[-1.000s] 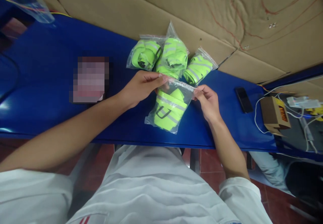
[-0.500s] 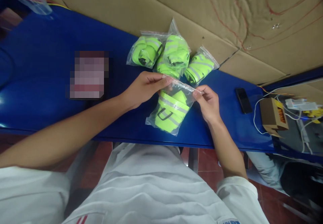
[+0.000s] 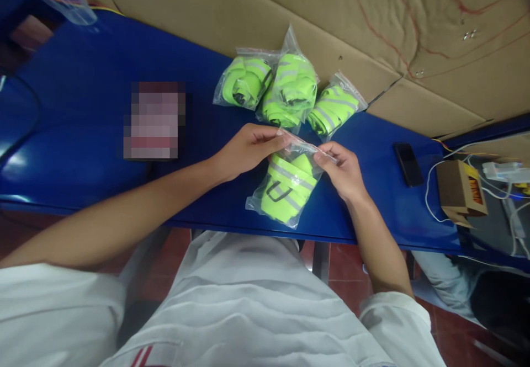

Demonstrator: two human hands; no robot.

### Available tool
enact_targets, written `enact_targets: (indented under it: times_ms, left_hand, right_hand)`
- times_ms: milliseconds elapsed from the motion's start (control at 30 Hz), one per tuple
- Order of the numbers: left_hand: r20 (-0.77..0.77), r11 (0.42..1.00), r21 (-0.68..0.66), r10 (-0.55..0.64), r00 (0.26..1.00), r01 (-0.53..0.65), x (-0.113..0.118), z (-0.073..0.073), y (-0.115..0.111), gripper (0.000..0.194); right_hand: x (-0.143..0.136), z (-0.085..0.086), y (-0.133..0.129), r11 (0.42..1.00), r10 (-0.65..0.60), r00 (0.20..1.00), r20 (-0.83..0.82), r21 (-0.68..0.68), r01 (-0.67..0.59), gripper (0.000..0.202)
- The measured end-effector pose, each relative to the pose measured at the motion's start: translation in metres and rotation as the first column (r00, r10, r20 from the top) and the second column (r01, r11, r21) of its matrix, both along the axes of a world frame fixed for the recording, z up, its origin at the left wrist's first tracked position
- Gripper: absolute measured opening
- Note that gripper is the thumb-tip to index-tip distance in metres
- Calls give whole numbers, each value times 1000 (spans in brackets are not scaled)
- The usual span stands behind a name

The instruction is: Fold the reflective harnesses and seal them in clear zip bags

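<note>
A clear zip-lock bag (image 3: 253,201) lies near the table's front edge, its zip edge toward the back. Inside it is a folded neon-yellow reflective strap (image 3: 285,204) with grey bands and a dark buckle-like loop. My left hand (image 3: 252,149) pinches the left part of the zip edge between thumb and fingers. My right hand (image 3: 342,168) pinches the same edge at its right end. Just beyond my hands, several similar filled bags (image 3: 295,83) sit in a cluster, one resting on another.
A blue table (image 3: 199,102) stands against a cardboard-covered wall (image 3: 331,30). A black phone (image 3: 408,164) lies at right, near an open cardboard box (image 3: 460,190) and white cables. At left is a blurred-out pinkish item (image 3: 155,121). Part of another person (image 3: 445,281) shows at lower right.
My right hand has shifted slightly inward along the zip edge, closer to my left hand. The whole view has moved a little, so everything appears further right.
</note>
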State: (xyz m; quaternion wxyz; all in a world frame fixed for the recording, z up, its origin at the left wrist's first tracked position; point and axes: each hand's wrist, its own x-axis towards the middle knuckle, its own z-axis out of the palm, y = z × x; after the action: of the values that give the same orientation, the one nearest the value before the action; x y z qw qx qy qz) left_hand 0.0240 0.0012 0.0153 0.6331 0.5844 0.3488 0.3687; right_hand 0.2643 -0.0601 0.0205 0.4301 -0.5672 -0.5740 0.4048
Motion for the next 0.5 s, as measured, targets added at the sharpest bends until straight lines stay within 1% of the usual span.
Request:
enact_targets:
  times_ms: [133, 300, 433, 500]
  left_hand:
    - [9, 999, -33, -13, 1000, 13, 3, 3, -3, 50]
    - [26, 998, -48, -32, 999, 33, 6, -1, -5, 39]
    - [22, 998, 58, 35, 999, -36, 9, -8, -9, 33]
    - [23, 994, 102, 48, 999, -51, 10, -10, -11, 32]
  right_hand:
    - [-1, 0, 0, 1000, 9, 1000, 11, 5, -9, 42]
    - [-1, 0, 0, 999, 28, 999, 39, 27, -29, 38]
    - [-3, 0, -1, 998, 63, 998, 28, 26, -64, 36]
    - [-6, 0, -2, 997, 82, 996, 22, 15, -82, 36]
